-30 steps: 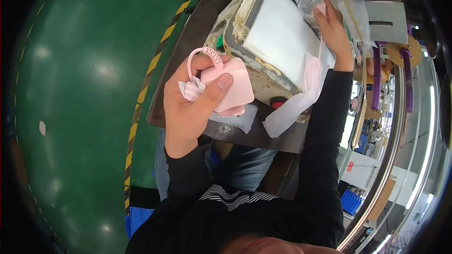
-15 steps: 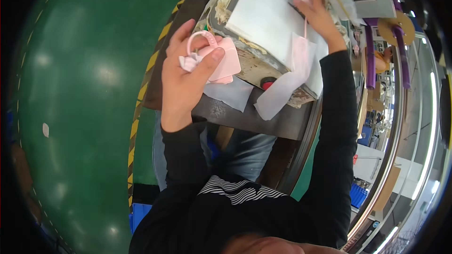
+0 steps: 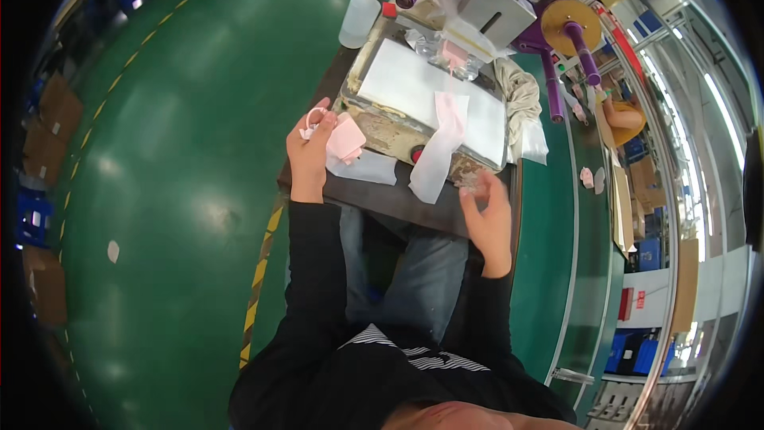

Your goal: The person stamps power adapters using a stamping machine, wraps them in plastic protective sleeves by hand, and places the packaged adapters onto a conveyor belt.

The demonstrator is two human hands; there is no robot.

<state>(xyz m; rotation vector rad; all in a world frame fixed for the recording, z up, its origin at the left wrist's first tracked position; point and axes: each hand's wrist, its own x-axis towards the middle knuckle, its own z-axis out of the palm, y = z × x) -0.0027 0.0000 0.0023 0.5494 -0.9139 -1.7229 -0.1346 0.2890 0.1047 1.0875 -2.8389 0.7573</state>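
Observation:
My left hand (image 3: 306, 147) is closed round a pink flat square piece with a ring-shaped loop (image 3: 345, 140), held at the near left corner of the worn box. A small white crumpled bit shows by its fingers. My right hand (image 3: 489, 219) is at the box's near right corner, slightly blurred, thumb and fingers apart; nothing clear shows between them. On the box's white top (image 3: 398, 72) lies a pale pink and white strip (image 3: 439, 147), hanging over the near edge. Beyond it, another pink piece (image 3: 454, 54) rests on clear plastic film.
A white squeeze bottle (image 3: 360, 19) stands at the far left, beside a red block (image 3: 389, 9). A grey metal box (image 3: 495, 12) and purple rollers (image 3: 585, 60) are behind. A crumpled cloth (image 3: 519, 91) lies right of the box. A person (image 3: 626, 121) sits farther right.
My right hand has come back from the pink piece on the plastic film to the near right corner. My left hand still holds its pink piece. The whole view has shifted.

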